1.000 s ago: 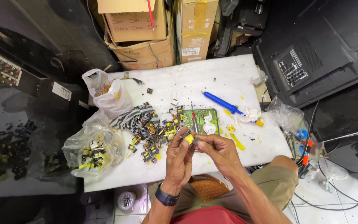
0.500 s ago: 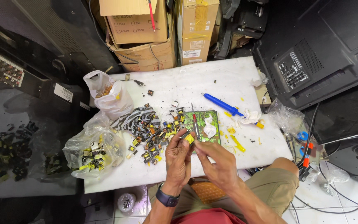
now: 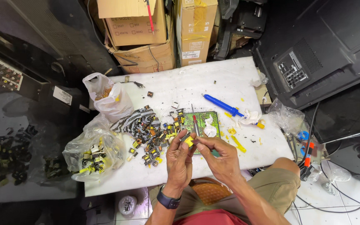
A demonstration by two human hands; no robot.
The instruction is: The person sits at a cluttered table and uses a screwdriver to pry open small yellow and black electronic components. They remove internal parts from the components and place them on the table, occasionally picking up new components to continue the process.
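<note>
Evidently mid-inspection, the left hand (image 3: 179,160) and right hand (image 3: 221,160) pinch a small yellow-taped black transformer (image 3: 188,141) between their fingertips just above the white table (image 3: 230,83), beside the green circuit board (image 3: 203,123); turning it calls for gentle fingertip control.

On the white table (image 3: 213,83) lies a blue desoldering pump (image 3: 223,104), with a crumpled white tissue (image 3: 251,117) just beside its right end. A green circuit board (image 3: 207,123) lies near the middle, and a pile of small yellow-and-black components (image 3: 153,133) lies left of it. A white bag (image 3: 110,98) stands at the far left, a clear plastic bag (image 3: 92,152) at the near left. Cardboard boxes (image 3: 146,33) stand beyond the far edge.
</note>
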